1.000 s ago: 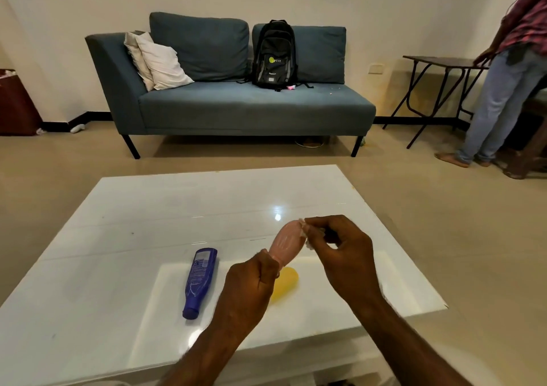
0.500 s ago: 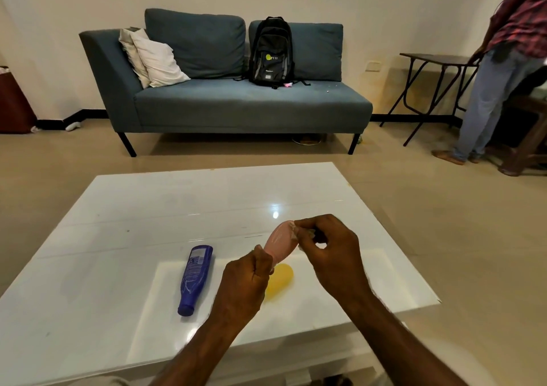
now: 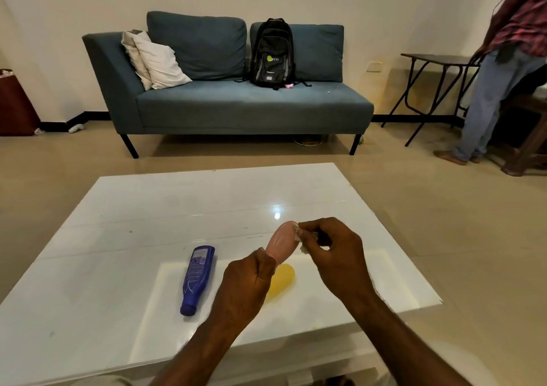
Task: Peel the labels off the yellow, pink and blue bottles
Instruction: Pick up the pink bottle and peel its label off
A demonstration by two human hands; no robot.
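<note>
My left hand (image 3: 244, 285) grips the lower end of the pink bottle (image 3: 282, 242), held tilted above the white table (image 3: 148, 208). At the bottle's upper right edge, the fingers of my right hand (image 3: 331, 255) pinch a pale scrap of its label (image 3: 298, 233). The yellow bottle (image 3: 281, 280) lies on the table just under my hands, partly hidden by the left one. Left of them lies the blue bottle (image 3: 197, 277), cap toward me, with its printed label facing up.
A blue sofa (image 3: 236, 101) with a black backpack (image 3: 273, 54) and pillows stands beyond the table. At the right, a person (image 3: 503, 75) stands next to a dark folding table (image 3: 438, 60). A dark red bin (image 3: 14, 104) sits at the far left.
My right fingers have stayed pinched at the pink bottle's upper edge, working the label scrap slightly. Both hands and the bottle hold nearly the same place; the view shifted a little.
</note>
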